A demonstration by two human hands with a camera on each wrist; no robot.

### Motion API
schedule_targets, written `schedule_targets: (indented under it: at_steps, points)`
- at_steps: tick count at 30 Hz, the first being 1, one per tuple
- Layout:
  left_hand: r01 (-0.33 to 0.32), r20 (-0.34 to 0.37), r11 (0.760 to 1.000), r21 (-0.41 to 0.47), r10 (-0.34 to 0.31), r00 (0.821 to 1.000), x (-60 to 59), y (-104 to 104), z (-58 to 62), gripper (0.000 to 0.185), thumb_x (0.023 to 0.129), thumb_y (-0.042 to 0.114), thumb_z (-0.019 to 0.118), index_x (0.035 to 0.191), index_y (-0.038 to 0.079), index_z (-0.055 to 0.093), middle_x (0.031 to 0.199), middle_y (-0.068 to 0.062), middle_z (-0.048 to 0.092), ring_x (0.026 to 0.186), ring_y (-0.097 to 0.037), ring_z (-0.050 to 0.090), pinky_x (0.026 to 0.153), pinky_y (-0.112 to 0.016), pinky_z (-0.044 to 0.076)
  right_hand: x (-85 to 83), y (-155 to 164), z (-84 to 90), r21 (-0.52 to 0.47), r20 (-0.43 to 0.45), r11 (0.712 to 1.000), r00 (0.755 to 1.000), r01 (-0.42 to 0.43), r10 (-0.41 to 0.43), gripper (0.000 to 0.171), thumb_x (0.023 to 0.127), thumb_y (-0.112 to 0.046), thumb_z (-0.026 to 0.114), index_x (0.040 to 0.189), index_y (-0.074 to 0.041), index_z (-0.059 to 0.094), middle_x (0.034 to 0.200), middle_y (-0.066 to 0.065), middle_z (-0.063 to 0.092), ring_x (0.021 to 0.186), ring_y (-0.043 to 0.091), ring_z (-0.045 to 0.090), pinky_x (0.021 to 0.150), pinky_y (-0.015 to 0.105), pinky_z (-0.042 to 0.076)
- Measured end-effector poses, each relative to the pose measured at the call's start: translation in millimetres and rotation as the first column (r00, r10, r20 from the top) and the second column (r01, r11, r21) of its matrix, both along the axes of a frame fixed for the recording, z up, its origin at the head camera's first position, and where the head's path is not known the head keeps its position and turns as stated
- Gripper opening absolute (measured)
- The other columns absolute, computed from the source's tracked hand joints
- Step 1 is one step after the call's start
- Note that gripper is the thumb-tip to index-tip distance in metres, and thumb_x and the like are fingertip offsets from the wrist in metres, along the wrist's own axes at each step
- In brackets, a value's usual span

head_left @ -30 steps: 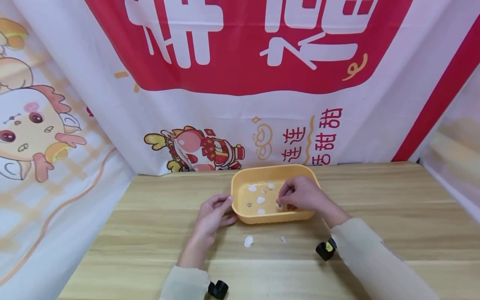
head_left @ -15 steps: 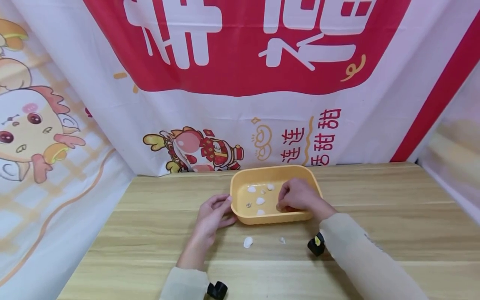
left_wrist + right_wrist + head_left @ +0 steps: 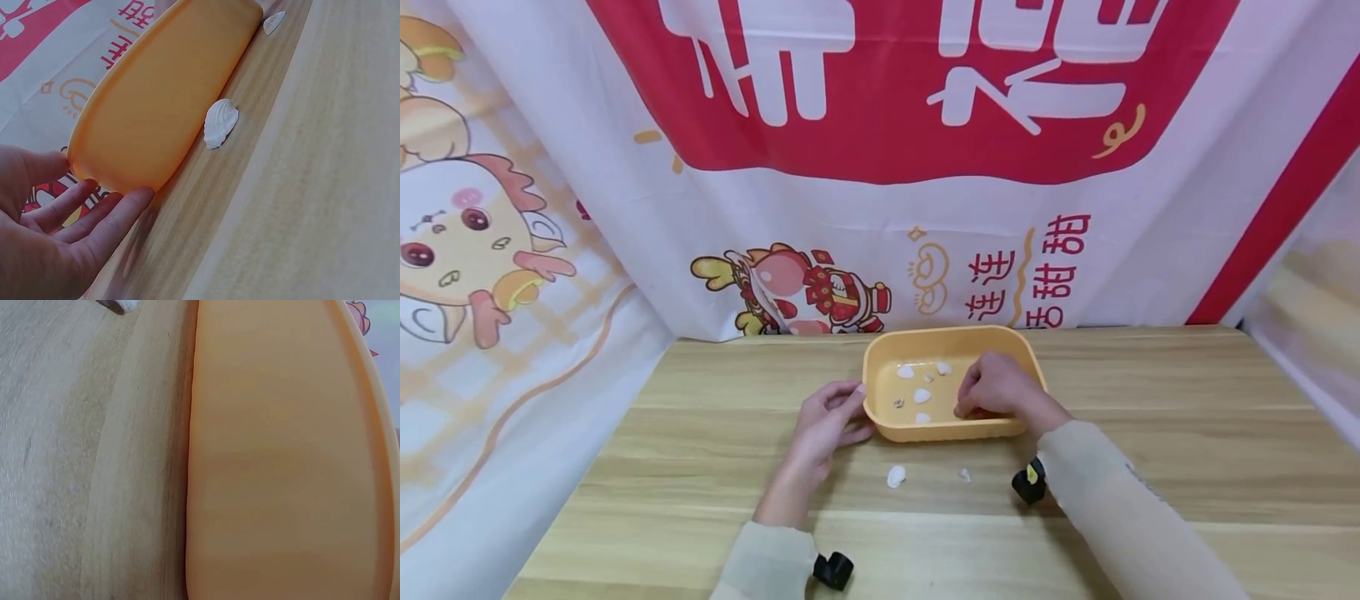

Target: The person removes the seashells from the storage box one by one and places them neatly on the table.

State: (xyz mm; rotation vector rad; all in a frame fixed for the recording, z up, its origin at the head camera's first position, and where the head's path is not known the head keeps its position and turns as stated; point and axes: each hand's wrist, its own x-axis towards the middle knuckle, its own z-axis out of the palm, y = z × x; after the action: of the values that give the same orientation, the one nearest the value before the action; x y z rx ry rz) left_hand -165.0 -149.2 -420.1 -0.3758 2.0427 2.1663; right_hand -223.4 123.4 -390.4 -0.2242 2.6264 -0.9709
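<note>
While hands (image 3: 917, 400) flank tray (image 3: 947, 337) — table edges far.

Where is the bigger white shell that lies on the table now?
In the head view the bigger shell lies on the wooden table, just in front of the yellow tray, nearer the left hand; a smaller shell lies to its right.

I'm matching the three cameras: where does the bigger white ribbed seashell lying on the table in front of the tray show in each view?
Head: the bigger white ribbed seashell lies on the wooden table, just in front of the orange plastic tray.
Left wrist: mid-frame, against the tray's outer wall.
Right wrist: cannot tell; only a white speck at the top edge.
Shared landmark: the orange tray.
</note>
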Motion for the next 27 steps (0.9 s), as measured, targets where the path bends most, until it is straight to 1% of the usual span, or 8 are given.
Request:
schedule_targets:
  at_steps: [4, 6, 9, 12, 14, 17, 22, 27]
  points:
    - [-0.005, 0.018, 1.0, -0.005, 0.005, 1.0, 2.4, -1.6, -0.8, 0.037, 0.107, 0.021, 0.069, 0.139, 0.003, 0.064, 0.139, -0.024, 0.067, 0.12, -0.034, 0.073, 0.096, -0.043, 0.069, 0.7, 0.0, -3.0, -0.008, -0.006, 1.0, 1.0, -0.023, 0.023, 0.015, 0.08, -0.016, 0.093, 0.079, -0.012, 0.079, 0.077, 0.002, 0.075, 0.071, 0.015, 0.065, 0.061, 0.024, 0.053]
    - [0.0, 0.026, 1.0, -0.002, 0.0, 1.0, 2.9, -1.9, -1.3, 0.038, 0.106, 0.022, 0.07, 0.139, 0.005, 0.064, 0.14, -0.023, 0.067, 0.121, -0.034, 0.073, 0.096, -0.042, 0.068, 0.7, 0.3, -4.1, -0.01, 0.001, 1.0, 1.0, -0.017, 0.017, 0.015, 0.08, -0.016, 0.093, 0.079, -0.011, 0.079, 0.076, 0.002, 0.074, 0.07, 0.015, 0.065, 0.059, 0.024, 0.053]
    - [0.009, 0.02, 1.0, 0.005, -0.009, 1.0, 2.2, -2.1, -1.8, 0.038, 0.107, 0.023, 0.069, 0.14, 0.004, 0.063, 0.141, -0.023, 0.067, 0.123, -0.035, 0.072, 0.097, -0.042, 0.068, -0.5, 0.8, -4.1, -0.007, -0.001, 1.0, 1.0, -0.005, 0.005, 0.015, 0.081, -0.016, 0.092, 0.08, -0.011, 0.078, 0.076, 0.002, 0.074, 0.069, 0.015, 0.065, 0.058, 0.024, 0.052]
    - [0.005, 0.013, 1.0, 0.007, -0.005, 1.0, 0.9, -2.0, -1.0, 0.038, 0.107, 0.022, 0.069, 0.14, 0.004, 0.063, 0.141, -0.024, 0.067, 0.122, -0.035, 0.072, 0.097, -0.042, 0.068, -1.0, 0.6, -2.0, -0.016, 0.007, 1.0, 1.0, 0.013, -0.013, 0.016, 0.083, -0.018, 0.092, 0.081, -0.01, 0.078, 0.076, 0.003, 0.073, 0.07, 0.015, 0.064, 0.059, 0.024, 0.051]
    - [0.006, 0.011, 1.0, 0.005, -0.006, 1.0, 0.3, -1.9, -0.3, 0.038, 0.107, 0.022, 0.069, 0.14, 0.004, 0.063, 0.14, -0.024, 0.067, 0.122, -0.035, 0.072, 0.097, -0.042, 0.068, -0.7, 0.6, -0.6, -0.021, 0.012, 1.0, 1.0, 0.018, -0.018, 0.018, 0.083, -0.02, 0.093, 0.081, -0.01, 0.078, 0.076, 0.003, 0.073, 0.069, 0.016, 0.065, 0.058, 0.024, 0.052]
    - [0.009, 0.016, 1.0, -0.002, -0.009, 1.0, 0.7, -1.7, 0.1, 0.038, 0.107, 0.022, 0.068, 0.14, 0.004, 0.063, 0.14, -0.024, 0.067, 0.122, -0.035, 0.072, 0.097, -0.042, 0.068, 0.1, 0.1, 0.4, 0.001, 0.018, 1.0, 1.0, 0.008, -0.008, 0.02, 0.082, -0.022, 0.094, 0.081, -0.012, 0.078, 0.077, 0.003, 0.073, 0.071, 0.016, 0.065, 0.06, 0.024, 0.052]
    - [0.012, 0.014, 1.0, 0.0, -0.012, 1.0, 1.3, -1.2, -0.3, 0.038, 0.107, 0.023, 0.068, 0.14, 0.004, 0.063, 0.14, -0.024, 0.066, 0.123, -0.036, 0.072, 0.097, -0.042, 0.068, -0.9, -0.5, -0.1, 0.065, 0.0, 0.997, 0.999, -0.046, 0.046, 0.014, 0.083, -0.02, 0.091, 0.082, -0.015, 0.079, 0.082, 0.001, 0.074, 0.079, 0.017, 0.064, 0.067, 0.026, 0.052]
    - [0.01, 0.011, 1.0, 0.0, -0.01, 1.0, 0.7, -1.3, 0.9, 0.037, 0.108, 0.022, 0.068, 0.139, 0.004, 0.063, 0.14, -0.024, 0.067, 0.124, -0.036, 0.072, 0.097, -0.042, 0.068, -2.5, -1.2, -1.4, 0.068, -0.009, 0.996, 0.999, -0.051, 0.052, 0.011, 0.084, -0.018, 0.09, 0.082, -0.015, 0.08, 0.083, 0.001, 0.074, 0.08, 0.017, 0.065, 0.069, 0.026, 0.053]
